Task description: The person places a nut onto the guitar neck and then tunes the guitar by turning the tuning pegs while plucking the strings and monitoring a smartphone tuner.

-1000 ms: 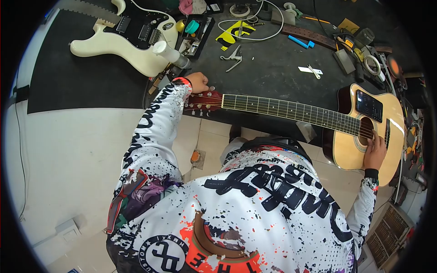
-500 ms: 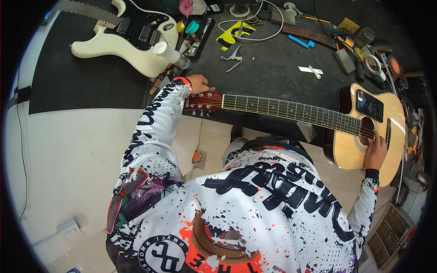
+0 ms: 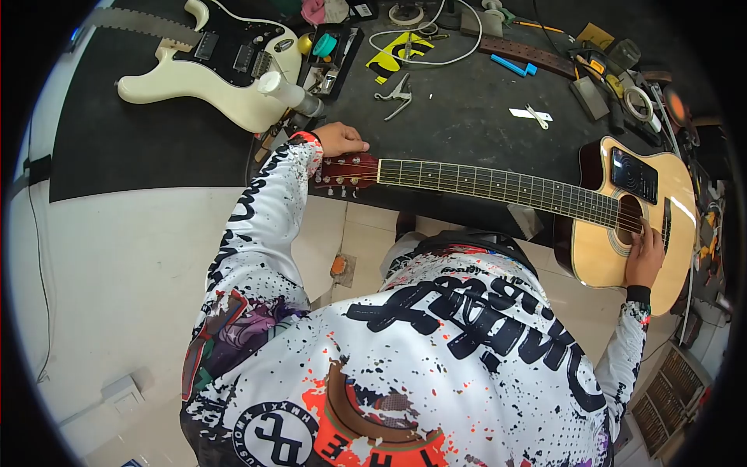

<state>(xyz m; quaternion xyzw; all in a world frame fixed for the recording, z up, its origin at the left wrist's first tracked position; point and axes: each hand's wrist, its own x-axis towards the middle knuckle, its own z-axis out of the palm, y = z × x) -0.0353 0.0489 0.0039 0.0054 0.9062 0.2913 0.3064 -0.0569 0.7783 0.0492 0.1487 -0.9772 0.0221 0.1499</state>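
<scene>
An acoustic guitar (image 3: 595, 253) with a pale wooden top lies across the bench edge, its neck (image 3: 498, 187) running left to a dark red headstock (image 3: 350, 171). At the headstock's upper edge, my left hand (image 3: 341, 140) is closed around a tuning peg, which its fingers mostly hide. Over the strings beside the sound hole (image 3: 629, 214) rests my right hand (image 3: 644, 258), one finger stretched to the strings and the others loosely bent. A phone (image 3: 634, 175) with a dark dial-like screen lies on the guitar's top, above the sound hole.
A cream electric guitar (image 3: 233, 101) lies at the upper left, with a white-capped bottle (image 3: 288, 92) by it. A capo (image 3: 395, 97), a white cable (image 3: 476, 39), a blue tool (image 3: 510, 66) and a white strip (image 3: 529, 115) are on the dark bench. Assorted tools crowd the right side.
My left hand has turned at the tuning peg, its fingertips now reaching further right. My right hand stays at the strings. The phone's screen display looks different. The view has shifted slightly.
</scene>
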